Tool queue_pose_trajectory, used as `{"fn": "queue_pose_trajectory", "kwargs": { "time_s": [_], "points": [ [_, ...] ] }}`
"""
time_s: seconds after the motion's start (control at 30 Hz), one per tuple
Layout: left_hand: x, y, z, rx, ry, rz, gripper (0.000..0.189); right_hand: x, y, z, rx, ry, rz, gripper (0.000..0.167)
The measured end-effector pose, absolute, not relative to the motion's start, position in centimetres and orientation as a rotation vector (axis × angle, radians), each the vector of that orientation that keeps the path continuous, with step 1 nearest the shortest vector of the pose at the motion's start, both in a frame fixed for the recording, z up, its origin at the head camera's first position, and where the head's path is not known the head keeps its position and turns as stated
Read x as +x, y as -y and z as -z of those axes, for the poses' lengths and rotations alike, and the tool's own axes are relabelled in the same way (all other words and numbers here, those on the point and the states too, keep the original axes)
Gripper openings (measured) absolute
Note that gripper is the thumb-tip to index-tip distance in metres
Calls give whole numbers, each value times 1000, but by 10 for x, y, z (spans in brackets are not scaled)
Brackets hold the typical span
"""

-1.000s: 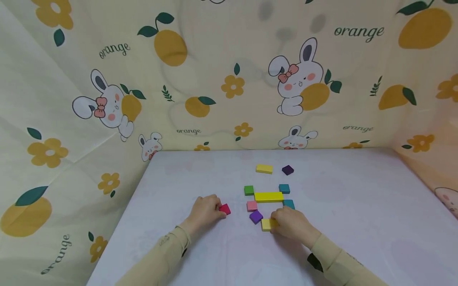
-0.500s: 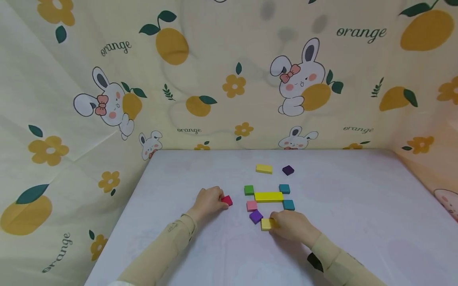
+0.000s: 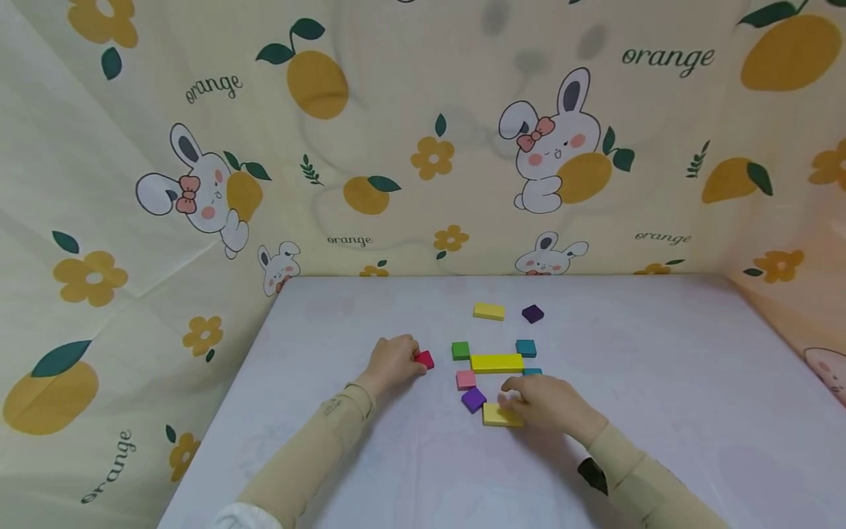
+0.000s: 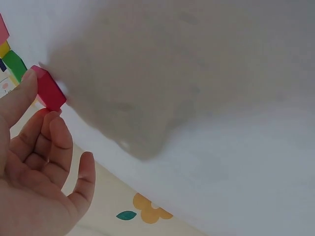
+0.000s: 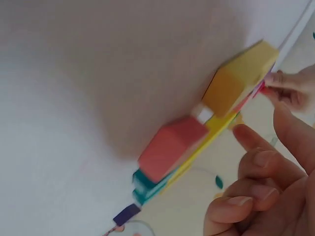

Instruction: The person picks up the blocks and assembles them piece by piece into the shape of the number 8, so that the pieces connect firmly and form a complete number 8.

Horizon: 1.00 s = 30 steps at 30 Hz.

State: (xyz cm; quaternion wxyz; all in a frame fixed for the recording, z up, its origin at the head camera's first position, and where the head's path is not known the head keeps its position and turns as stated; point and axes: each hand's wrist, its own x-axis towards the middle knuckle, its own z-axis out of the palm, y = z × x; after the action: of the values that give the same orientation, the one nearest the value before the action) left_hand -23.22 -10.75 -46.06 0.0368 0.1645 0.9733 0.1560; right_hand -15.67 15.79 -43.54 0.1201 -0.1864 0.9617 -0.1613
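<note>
My left hand pinches a red block between thumb and fingertips, left of the block group; the left wrist view shows the same red block in the grip. My right hand hovers over the near side of the group, fingers loosely bent with nothing between them. Just below its fingertips lies a light yellow block, touching or almost touching a purple block. In the right wrist view, a salmon-red block and a small white piece lie by the light yellow block; the head view hides the salmon-red one behind my right hand.
A long yellow block lies mid-group, with green, pink and teal blocks around its ends. Another teal block is partly covered by my right hand. Farther back lie a yellow block and a dark purple block.
My left hand has carried the red block away from me and slightly right. My right hand has let go of the light yellow block and lifted slightly.
</note>
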Motion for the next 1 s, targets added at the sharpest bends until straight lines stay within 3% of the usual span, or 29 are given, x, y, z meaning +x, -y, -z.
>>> {"fn": "queue_pose_trajectory", "kwargs": {
  "time_s": [0.47,0.77,1.0],
  "points": [
    [-242,102,459,504,-3019,-406,19,-189,-183,431,-488,-2840,553,32],
    [-244,97,459,509,-3053,-361,20,-177,-182,436,-659,-2679,606,29],
    [-242,98,459,520,-3070,-359,21,-169,-182,440,-746,-2627,563,38]
  ]
}}
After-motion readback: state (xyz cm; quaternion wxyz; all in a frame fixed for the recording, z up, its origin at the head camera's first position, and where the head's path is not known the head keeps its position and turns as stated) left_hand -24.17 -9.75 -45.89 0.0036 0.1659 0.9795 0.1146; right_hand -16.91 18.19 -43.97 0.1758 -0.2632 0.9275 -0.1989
